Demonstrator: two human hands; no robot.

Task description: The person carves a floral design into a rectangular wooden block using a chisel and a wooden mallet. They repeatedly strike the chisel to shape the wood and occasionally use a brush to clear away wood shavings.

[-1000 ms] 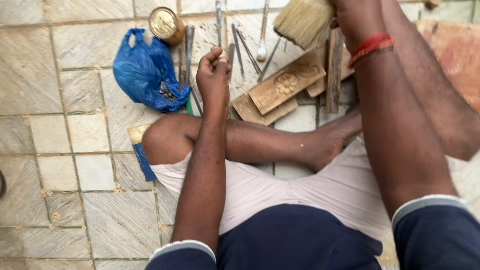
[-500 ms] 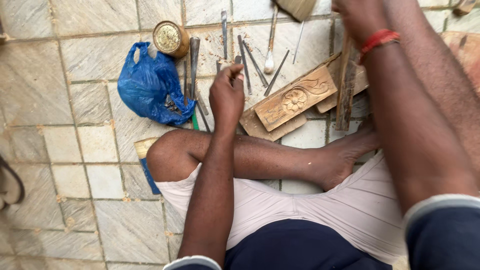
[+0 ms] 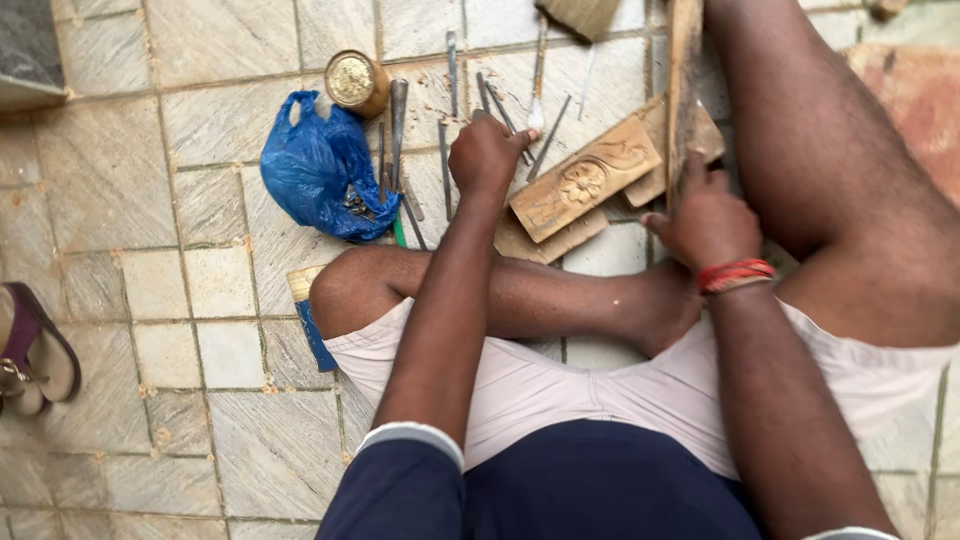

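Grey stone tiles (image 3: 120, 190) cover the floor where a person sits with one leg folded flat and the other knee raised. Largest among the loose things is a crumpled blue plastic bag (image 3: 318, 175), lying left of the tools with a round brass-coloured tin (image 3: 356, 82) just above it. Right of centre, a carved wooden panel (image 3: 585, 178) with a flower relief rests tilted on other flat wood pieces, beside a long upright wooden strip (image 3: 683, 75). A sandal (image 3: 35, 355) sits at the far left edge.

Between bag and panel lies a row of slim metal chisels (image 3: 447, 120), laid roughly parallel on the tiles. The left hand (image 3: 487, 155) reaches down among them, fingers curled together over the chisel shafts; whether it actually clamps one cannot be told. The right hand (image 3: 708, 218), with a red thread band (image 3: 735, 275) at the wrist, rests against the lower end of the wooden strip, fingers loosely bent and touching it, just beside the carved panel.
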